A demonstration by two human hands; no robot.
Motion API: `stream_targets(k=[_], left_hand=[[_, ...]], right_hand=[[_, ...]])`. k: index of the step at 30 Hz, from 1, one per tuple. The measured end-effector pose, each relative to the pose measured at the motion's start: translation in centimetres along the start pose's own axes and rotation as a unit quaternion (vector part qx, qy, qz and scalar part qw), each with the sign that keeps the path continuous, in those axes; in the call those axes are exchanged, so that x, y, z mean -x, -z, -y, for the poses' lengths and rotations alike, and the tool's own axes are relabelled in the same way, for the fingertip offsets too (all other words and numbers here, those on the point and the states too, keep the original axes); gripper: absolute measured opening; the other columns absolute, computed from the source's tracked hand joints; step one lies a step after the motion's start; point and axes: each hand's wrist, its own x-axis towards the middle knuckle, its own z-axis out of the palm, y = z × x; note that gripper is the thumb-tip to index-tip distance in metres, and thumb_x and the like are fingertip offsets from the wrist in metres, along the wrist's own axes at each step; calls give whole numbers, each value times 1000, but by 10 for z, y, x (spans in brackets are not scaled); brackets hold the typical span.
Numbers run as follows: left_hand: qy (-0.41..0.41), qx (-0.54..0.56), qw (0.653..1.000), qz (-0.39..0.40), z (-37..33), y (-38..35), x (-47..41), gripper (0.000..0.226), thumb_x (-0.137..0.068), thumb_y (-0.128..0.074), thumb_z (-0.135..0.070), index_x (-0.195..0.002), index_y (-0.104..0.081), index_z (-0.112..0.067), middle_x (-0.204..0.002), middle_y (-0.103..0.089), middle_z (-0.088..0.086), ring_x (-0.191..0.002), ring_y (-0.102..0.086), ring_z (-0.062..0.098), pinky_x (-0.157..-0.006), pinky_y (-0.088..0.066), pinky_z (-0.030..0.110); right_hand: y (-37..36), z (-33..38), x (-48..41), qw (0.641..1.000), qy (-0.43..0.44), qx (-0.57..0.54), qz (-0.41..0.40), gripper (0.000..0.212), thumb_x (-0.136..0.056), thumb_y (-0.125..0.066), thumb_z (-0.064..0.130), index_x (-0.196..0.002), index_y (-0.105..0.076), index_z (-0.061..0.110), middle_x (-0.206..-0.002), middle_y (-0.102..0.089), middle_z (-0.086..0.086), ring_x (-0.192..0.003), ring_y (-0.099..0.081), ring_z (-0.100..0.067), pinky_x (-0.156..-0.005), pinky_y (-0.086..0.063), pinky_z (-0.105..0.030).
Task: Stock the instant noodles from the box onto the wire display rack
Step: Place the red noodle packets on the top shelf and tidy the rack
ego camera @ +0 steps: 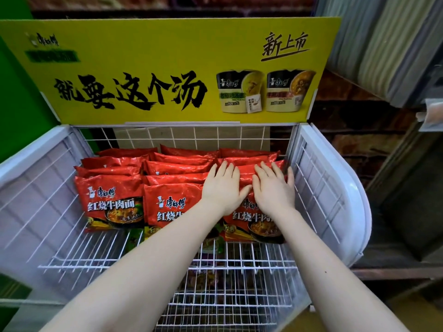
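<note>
Filling most of the view, the white wire display rack (330, 188) carries a yellow sign (167, 68) above three overlapping rows of red instant noodle packs (112, 197). The left hand (223, 188) and right hand (275, 189) lie flat on the right-hand row, fingers straight and slightly spread, gripping nothing.

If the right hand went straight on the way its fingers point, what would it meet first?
Likely the rear packets of the right-hand row, which the right hand rests on; beyond them, the rack's back wire wall. Depth unclear.
</note>
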Motion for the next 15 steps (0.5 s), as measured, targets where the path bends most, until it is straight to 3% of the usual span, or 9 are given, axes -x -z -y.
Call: stream_targets(k=[3, 9, 15], left_hand=[[16, -5, 1000, -1, -3, 5, 2, 72, -97, -15, -56, -149, -21, -8, -157, -19, 11, -146, -11, 24, -119, -4, 43], [10, -9, 999, 32, -2, 8, -3, 71, -96, -12, -59, -151, -14, -15, -159, -12, 9, -147, -6, 26, -119, -2, 47], [10, 3, 1000, 5, -2, 5, 0, 70, -96, -14, -57, -151, -15, -14, -159, -10, 9, -147, -1, 26, -119, 5, 46]], right_hand=[[2, -4, 2, 1000, 3, 3, -27, 49, -101, -18, 38, -148, -28, 26, -157, -20, 6, -147, -3, -15, -118, 9, -45], [1, -7, 1, 1000, -15, -8, 4, 52, -100, -17, 43, -148, -27, 25, -157, -19, 4, -147, -1, -16, -118, 6, -48], [2, -10, 2, 999, -20, -27, 7, 52, -100, -19, 45, -148, -27, 26, -157, -19, 5, -147, -3, -18, -118, 4, -49]])
